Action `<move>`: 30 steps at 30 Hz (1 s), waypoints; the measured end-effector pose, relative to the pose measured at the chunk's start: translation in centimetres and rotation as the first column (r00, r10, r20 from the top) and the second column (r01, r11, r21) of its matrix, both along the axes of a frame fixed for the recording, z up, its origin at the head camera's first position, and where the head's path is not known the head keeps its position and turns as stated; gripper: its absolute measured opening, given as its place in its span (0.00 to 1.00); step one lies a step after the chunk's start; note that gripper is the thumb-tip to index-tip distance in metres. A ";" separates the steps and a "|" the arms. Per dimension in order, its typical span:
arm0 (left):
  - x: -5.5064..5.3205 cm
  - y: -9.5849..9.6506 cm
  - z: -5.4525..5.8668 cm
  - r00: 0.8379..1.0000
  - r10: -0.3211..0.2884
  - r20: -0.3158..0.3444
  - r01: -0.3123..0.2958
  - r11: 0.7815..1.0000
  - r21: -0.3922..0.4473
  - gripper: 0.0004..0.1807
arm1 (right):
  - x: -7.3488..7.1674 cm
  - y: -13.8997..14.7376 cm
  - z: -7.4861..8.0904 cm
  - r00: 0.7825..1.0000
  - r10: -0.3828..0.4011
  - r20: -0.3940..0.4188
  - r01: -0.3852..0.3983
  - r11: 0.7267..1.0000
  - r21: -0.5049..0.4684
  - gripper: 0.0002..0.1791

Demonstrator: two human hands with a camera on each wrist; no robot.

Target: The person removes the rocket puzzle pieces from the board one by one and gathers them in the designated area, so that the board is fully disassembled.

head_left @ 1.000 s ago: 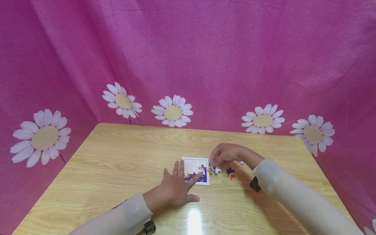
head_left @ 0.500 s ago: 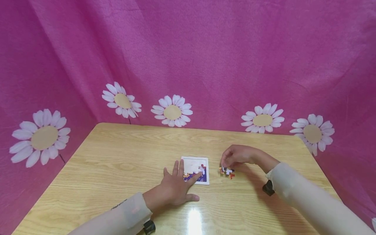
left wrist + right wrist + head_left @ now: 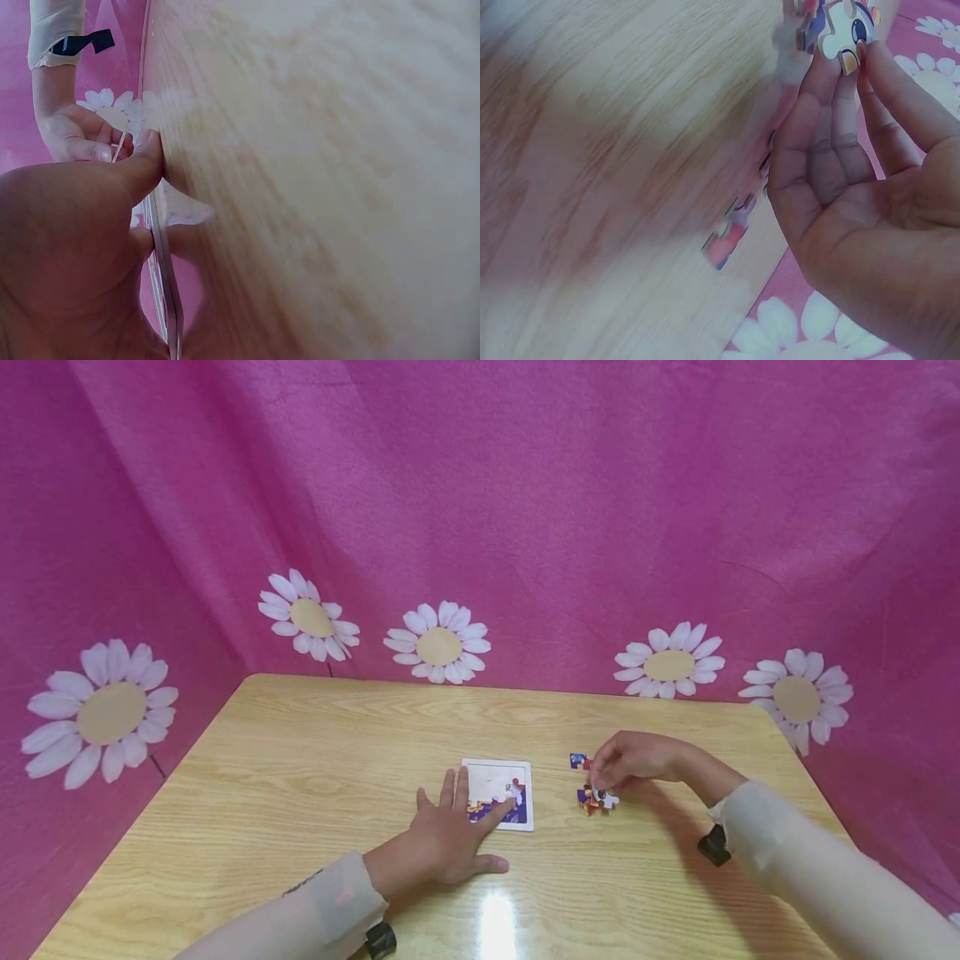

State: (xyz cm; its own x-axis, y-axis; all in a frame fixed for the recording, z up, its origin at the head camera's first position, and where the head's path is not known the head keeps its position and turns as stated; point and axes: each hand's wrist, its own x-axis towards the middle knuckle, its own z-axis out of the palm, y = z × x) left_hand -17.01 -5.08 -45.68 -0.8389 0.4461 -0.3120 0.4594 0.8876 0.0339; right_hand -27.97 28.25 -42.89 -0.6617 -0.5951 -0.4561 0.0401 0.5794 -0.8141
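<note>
A small white-framed jigsaw tray (image 3: 529,802) lies on the table, its lower and right parts filled with purple, orange and white pieces. My left hand (image 3: 452,843) rests with spread, straight fingers over the tray's left side, partly hiding it. In the left wrist view the tray (image 3: 169,304) appears edge-on beside that hand. To the right, my right hand (image 3: 637,758) pinches a white puzzle piece (image 3: 844,34) with a printed eye between thumb and fingertips, above the table. Just below and left of it lies a purple and orange puzzle piece (image 3: 584,800), partly covered.
A blue and red puzzle piece (image 3: 577,761) lies left of my right hand. Another loose piece (image 3: 726,238) lies on the tabletop in the right wrist view. The wooden table (image 3: 337,752) ends at a pink curtain (image 3: 525,510) with printed daisies.
My right hand has moved right, away from the tray, carrying the eye piece over the loose pieces. The blue and red piece now shows. My left hand stays in place.
</note>
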 end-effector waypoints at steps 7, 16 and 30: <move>0.0 0.0 0.1 1.000 -0.003 0.000 0.003 1.000 0.003 0.47 | 0.4 1.1 0.1 1.000 0.007 -0.007 -0.007 1.000 0.004 0.10; -0.3 0.0 -0.6 1.000 -0.019 -0.010 0.019 0.999 -0.031 0.46 | 0.4 2.3 0.4 1.000 0.008 -0.004 -0.007 0.999 0.037 0.10; 0.0 0.0 -0.1 1.000 -0.017 -0.019 0.017 0.999 -0.032 0.46 | 0.2 2.7 -0.2 0.995 0.043 -0.088 -0.037 0.997 0.064 0.07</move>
